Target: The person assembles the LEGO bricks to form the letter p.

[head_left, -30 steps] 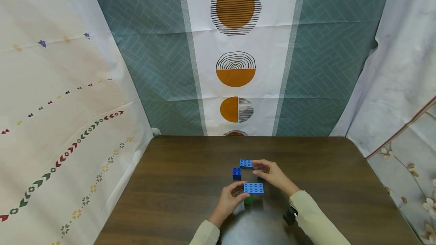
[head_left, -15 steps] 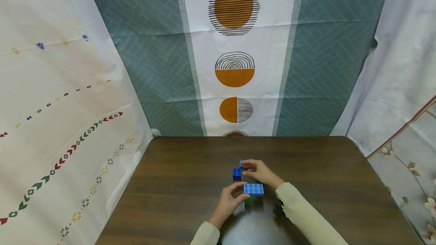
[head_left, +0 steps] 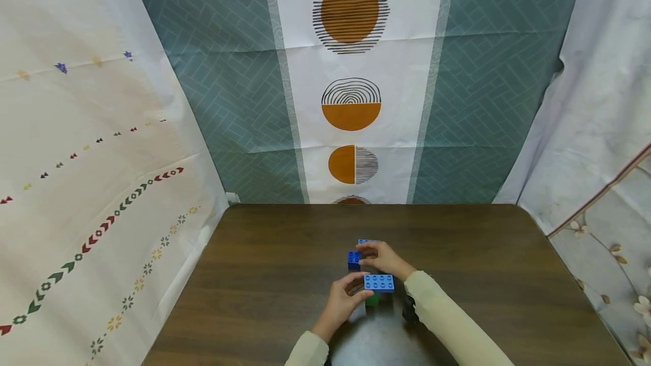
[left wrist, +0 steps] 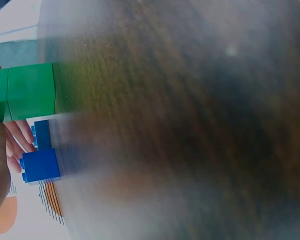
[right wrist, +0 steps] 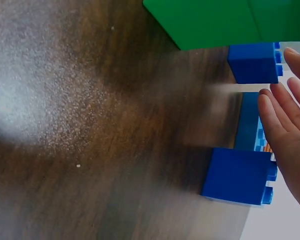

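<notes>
My left hand (head_left: 339, 305) holds a light blue brick with studs (head_left: 378, 282) at its left side, thumb in front and fingers behind. Under this brick stands a green stack (head_left: 372, 299); the left wrist view shows a seam between its green bricks (left wrist: 31, 92). My right hand (head_left: 383, 258) hovers with fingers spread, its fingertips close to a small dark blue brick (head_left: 354, 260). Whether they touch it is unclear. Another dark blue brick (right wrist: 237, 176) sits below the right hand in the right wrist view, hidden in the head view.
Behind the right hand lies another light blue brick (head_left: 367, 240), mostly covered. All of it rests on a dark brown wooden table (head_left: 264, 275). Patterned cloths hang at the back (head_left: 239, 100) and on both sides.
My right hand has moved left, from the right-hand dark blue brick toward the left-hand one, covering more of the rear light blue brick. The left hand keeps its place.
</notes>
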### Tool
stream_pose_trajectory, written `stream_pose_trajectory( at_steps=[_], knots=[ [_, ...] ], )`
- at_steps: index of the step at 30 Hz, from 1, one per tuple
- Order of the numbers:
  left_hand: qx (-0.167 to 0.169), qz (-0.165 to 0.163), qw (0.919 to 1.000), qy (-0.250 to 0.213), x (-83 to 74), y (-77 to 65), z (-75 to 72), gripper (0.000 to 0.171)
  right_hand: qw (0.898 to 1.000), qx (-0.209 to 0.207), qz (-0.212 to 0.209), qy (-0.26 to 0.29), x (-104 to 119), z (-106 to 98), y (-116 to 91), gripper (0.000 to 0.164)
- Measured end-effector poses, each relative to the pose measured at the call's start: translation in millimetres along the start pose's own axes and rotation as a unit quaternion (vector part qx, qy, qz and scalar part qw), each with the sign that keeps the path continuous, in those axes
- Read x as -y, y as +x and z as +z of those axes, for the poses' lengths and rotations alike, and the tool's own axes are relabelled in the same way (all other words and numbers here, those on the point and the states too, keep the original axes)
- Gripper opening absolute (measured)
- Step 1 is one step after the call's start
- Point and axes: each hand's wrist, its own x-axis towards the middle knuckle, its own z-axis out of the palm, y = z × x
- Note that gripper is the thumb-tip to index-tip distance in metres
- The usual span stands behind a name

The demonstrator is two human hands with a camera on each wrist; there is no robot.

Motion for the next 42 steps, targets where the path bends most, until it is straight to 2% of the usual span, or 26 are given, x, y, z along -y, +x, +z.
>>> stream_pose_trajectory(
  at_steps=[7,23,33,36,42],
  knots=[
    [0.002,-0.001,1.0000,-0.001,3.6,0.0,-0.7,0.032,1.000,0.012,0.007,0.005,-8,5,5,0.039],
    [0.007,-0.006,0.9999,-0.006,2.7,1.0,-1.2,0.032,1.000,0.017,0.021,-0.003,-3,5,9,0.034],
    [0.007,-0.012,0.9999,0.002,-2.0,0.7,-1.6,0.033,1.000,0.002,0.022,-0.013,0,1,9,0.033],
    [0.009,-0.017,0.9998,0.004,2.1,1.5,-1.4,0.034,1.000,-0.001,0.020,-0.005,2,-1,8,0.033],
    [0.004,-0.014,0.9999,0.005,23.0,4.6,-0.6,0.034,1.000,-0.002,0.008,-0.004,7,-9,5,0.032]
  ],
)
